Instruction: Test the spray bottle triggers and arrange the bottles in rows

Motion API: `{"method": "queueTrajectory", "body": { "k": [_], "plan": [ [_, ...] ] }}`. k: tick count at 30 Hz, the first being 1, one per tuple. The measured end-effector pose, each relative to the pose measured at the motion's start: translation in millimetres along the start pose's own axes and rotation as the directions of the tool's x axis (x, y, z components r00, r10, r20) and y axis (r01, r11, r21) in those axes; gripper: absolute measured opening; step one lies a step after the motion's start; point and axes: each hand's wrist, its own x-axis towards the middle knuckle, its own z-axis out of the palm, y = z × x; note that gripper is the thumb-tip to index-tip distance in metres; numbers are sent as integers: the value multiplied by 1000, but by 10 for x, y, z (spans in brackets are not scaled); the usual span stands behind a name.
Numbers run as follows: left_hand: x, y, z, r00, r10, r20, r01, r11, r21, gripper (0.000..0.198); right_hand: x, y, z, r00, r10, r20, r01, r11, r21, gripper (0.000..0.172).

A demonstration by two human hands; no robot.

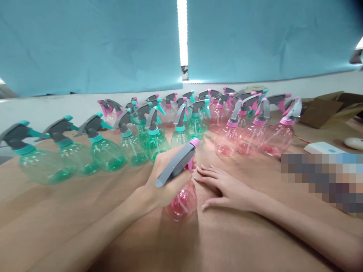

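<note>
A pink see-through spray bottle (pixel 183 204) with a grey and pink trigger head stands before me, close to the table's front. Around its neck, below the trigger head, my left hand (pixel 163 177) is closed. My right hand (pixel 224 185) lies flat on the brown tabletop (pixel 227 241), just right of that bottle, fingers spread and holding nothing. Beyond my left hand runs a row of green spray bottles (pixel 107 155) with teal collars. Past my right hand stand several pink spray bottles (pixel 249 139). The fingertips of my left hand are partly hidden behind the trigger head.
More green and pink spray bottles (pixel 169 113) crowd the back of the table by the white wall (pixel 70 107). An open cardboard box (pixel 326 109) sits at the far right. Nearer are a white box (pixel 323 148) and a white rounded object (pixel 354 142). Blue sheeting (pixel 90 45) hangs behind.
</note>
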Motion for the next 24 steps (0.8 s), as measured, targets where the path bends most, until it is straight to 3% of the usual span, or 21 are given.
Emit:
{"method": "queueTrajectory", "body": {
  "k": [5, 11, 24],
  "plan": [
    [19, -86, 16, 998, 64, 25, -64, 998, -16, 7, 1, -3, -8, 1000, 8, 10, -8, 1000, -18, 82],
    [16, -104, 53, 997, 73, 27, -70, 992, -110, 29, -1, -1, -6, 1000, 6, 9, -6, 1000, -10, 82],
    [-1, -118, 64, 994, 90, 55, -80, 982, -169, 28, 6, 33, -1, 999, 13, 32, -12, 1000, -25, 82]
  ]
}}
